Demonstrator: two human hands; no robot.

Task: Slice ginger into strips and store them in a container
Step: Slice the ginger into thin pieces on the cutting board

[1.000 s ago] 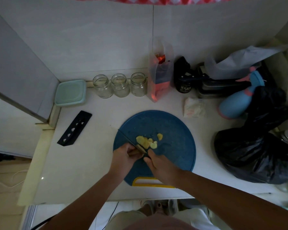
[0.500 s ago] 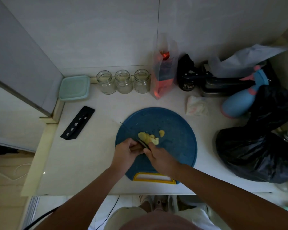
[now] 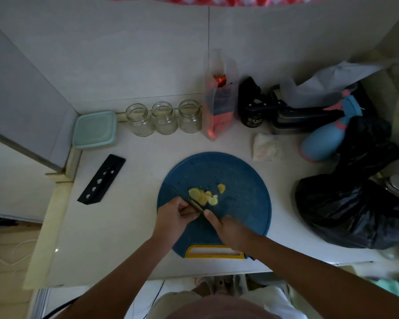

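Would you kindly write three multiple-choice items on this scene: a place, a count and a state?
1. The black sheath lies: A on the spray bottle; B on the counter left of the cutting board; C under the bag.
2. Glass jars by the wall: A two; B five; C three.
3. The ginger is: A in slices on the board; B whole; C stored away.
Key: B, it rests on bare counter beside the board; C, three stand in a row; A, slices lie by the knife.

Right hand [image 3: 228, 229] grips knife [image 3: 195, 204] beside left hand [image 3: 173, 218] and ginger slices [image 3: 202, 196] on cutting board [image 3: 242, 178].
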